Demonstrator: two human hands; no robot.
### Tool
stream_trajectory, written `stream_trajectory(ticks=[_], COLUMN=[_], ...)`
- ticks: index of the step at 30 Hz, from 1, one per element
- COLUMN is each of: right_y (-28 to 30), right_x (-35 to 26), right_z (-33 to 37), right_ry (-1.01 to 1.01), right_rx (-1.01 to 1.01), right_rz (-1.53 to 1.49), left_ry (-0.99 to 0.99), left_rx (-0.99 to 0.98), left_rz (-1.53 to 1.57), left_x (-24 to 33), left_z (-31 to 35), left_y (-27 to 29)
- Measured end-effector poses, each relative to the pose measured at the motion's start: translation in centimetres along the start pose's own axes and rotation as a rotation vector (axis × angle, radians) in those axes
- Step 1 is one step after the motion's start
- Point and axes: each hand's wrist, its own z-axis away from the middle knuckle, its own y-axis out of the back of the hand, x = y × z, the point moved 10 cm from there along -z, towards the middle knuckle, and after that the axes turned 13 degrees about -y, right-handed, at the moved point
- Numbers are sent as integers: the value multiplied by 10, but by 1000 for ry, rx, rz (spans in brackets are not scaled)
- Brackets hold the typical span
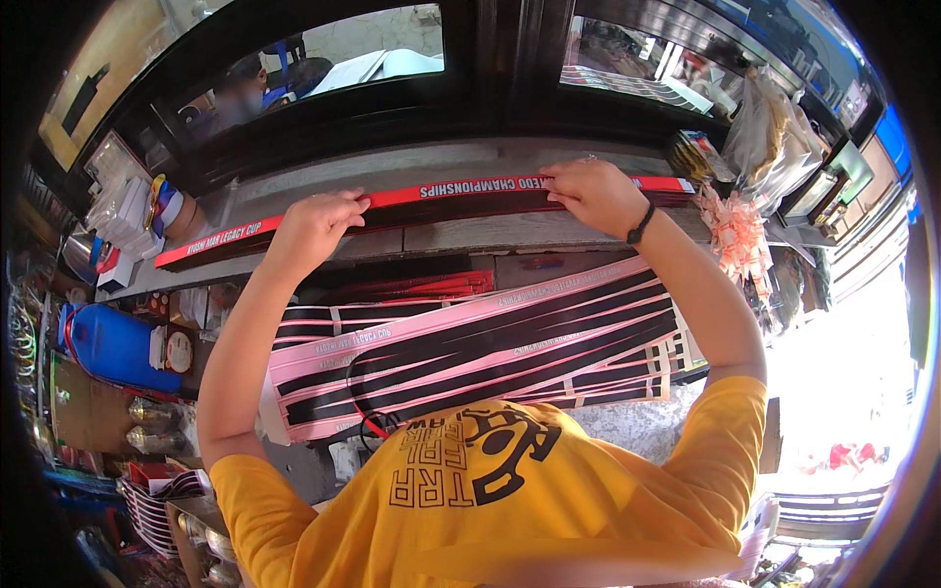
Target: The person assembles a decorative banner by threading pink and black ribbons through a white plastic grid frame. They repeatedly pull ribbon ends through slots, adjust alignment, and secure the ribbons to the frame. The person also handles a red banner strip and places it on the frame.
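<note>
A long, narrow red strip with pale lettering (395, 196) lies across the grey shelf (461, 157) in front of me, slanting up to the right. Its dark underside or a layer beneath it shows along the near edge. My left hand (321, 223) is closed in a pinch at the strip's near edge, left of its middle. Toward the strip's right end, my right hand (594, 188) pinches it too, fingertips curled over the edge. A black band (641, 225) circles my right wrist. Below, nearer my body, lie long pink-and-black printed strips (470, 343), layered over one another.
Left on the shelf stand white stacked boxes (125, 214) and ribbon rolls (176, 211). A blue container (116, 343) sits lower left. At right are a clear plastic bag (774, 137) and a peach ribbon bunch (735, 235). Dark-framed windows (505, 88) rise behind the shelf.
</note>
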Motion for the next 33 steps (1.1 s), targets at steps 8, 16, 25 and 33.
stream_trajectory(ticks=[8, 16, 25, 33], right_y=[8, 7, 8, 7], right_x=[-3, -7, -8, 5], right_z=[17, 25, 30, 29], right_ry=[19, 37, 32, -60], right_rx=[202, 296, 348, 392], right_rz=[-129, -81, -108, -223], left_ry=[-147, -147, -190, -201], left_rx=[116, 140, 153, 209], left_rz=[-106, -198, -213, -240], left_x=[6, 16, 23, 23], left_z=[12, 13, 11, 16], left_y=[-1, -1, 2, 0])
